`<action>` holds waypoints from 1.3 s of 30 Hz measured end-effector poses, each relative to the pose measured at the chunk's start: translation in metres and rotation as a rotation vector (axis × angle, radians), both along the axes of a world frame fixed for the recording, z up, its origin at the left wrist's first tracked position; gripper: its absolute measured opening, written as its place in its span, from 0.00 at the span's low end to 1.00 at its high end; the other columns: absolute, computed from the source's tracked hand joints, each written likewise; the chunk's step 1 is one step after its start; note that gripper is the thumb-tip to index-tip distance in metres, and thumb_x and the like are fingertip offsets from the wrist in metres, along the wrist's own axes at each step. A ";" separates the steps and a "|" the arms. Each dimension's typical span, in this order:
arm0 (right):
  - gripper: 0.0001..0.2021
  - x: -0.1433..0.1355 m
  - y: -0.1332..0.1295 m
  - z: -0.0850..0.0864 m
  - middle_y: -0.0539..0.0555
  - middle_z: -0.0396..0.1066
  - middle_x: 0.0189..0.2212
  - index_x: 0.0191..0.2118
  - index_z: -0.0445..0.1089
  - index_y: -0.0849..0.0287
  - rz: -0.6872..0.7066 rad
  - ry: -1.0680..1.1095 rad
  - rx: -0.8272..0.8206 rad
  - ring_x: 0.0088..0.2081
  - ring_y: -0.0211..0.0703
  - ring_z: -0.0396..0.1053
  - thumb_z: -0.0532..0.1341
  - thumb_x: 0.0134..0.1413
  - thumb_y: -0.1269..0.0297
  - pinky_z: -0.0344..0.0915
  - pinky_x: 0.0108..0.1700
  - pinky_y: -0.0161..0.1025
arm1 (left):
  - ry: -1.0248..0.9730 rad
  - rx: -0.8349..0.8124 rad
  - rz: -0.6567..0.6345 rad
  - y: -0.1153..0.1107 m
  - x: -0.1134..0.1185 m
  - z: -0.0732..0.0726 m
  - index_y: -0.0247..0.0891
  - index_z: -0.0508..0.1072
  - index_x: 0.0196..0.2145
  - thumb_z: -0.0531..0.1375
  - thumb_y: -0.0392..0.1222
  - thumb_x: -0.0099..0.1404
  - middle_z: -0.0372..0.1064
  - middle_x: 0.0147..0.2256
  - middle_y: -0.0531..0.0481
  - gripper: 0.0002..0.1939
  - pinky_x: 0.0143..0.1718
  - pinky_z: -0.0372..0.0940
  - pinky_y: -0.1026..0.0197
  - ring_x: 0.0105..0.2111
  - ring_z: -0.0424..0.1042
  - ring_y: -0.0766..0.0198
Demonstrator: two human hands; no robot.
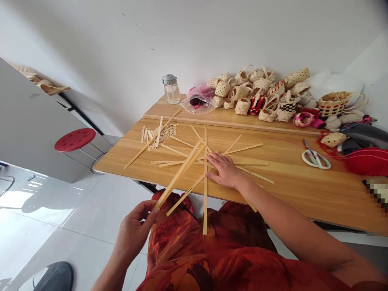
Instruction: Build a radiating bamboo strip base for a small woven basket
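Several pale bamboo strips (205, 194) lie crossed in a star on the wooden table, some reaching past its front edge over my lap. My left hand (136, 226) pinches the near end of a bundle of bamboo strips (178, 176), which slants up and away to the star's middle. Flat on the star, just right of its crossing, rests my right hand (222, 167), fingers stretched out and pressing the strips. Short strip offcuts (162, 135) are heaped at the table's left, with one long strip (139, 155) lying across them.
Many small woven baskets (242, 106) crowd the table's back, beside a plastic bag (197, 101) and a lidded bottle (171, 91). White-handled scissors (317, 158) and red yarn (366, 161) lie at right. A red stool (75, 139) stands on the floor at left.
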State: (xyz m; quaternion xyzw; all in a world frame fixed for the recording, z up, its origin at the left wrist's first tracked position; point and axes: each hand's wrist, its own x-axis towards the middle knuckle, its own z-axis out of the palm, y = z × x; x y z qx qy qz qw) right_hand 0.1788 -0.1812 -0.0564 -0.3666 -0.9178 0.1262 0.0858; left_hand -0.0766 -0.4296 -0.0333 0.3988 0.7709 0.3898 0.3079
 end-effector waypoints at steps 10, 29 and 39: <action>0.37 0.000 0.001 -0.003 0.60 0.50 0.71 0.72 0.51 0.51 -0.003 0.012 0.023 0.72 0.59 0.43 0.54 0.63 0.39 0.44 0.69 0.59 | 0.044 0.005 0.001 -0.003 0.003 0.000 0.40 0.74 0.36 0.61 0.66 0.59 0.75 0.29 0.50 0.24 0.27 0.65 0.62 0.27 0.73 0.60; 0.36 -0.004 -0.005 -0.002 0.60 0.51 0.71 0.70 0.55 0.55 -0.046 0.015 0.045 0.72 0.60 0.44 0.54 0.63 0.41 0.44 0.68 0.60 | 0.024 -0.041 0.035 -0.004 0.002 0.001 0.41 0.72 0.35 0.62 0.67 0.57 0.76 0.29 0.49 0.25 0.23 0.62 0.63 0.26 0.74 0.60; 0.34 -0.004 -0.006 -0.002 0.61 0.52 0.70 0.66 0.61 0.58 -0.042 0.012 0.060 0.72 0.61 0.44 0.56 0.62 0.43 0.44 0.68 0.60 | 0.008 -0.042 0.053 -0.011 0.001 0.000 0.40 0.71 0.37 0.62 0.64 0.59 0.76 0.29 0.50 0.23 0.22 0.62 0.63 0.27 0.75 0.59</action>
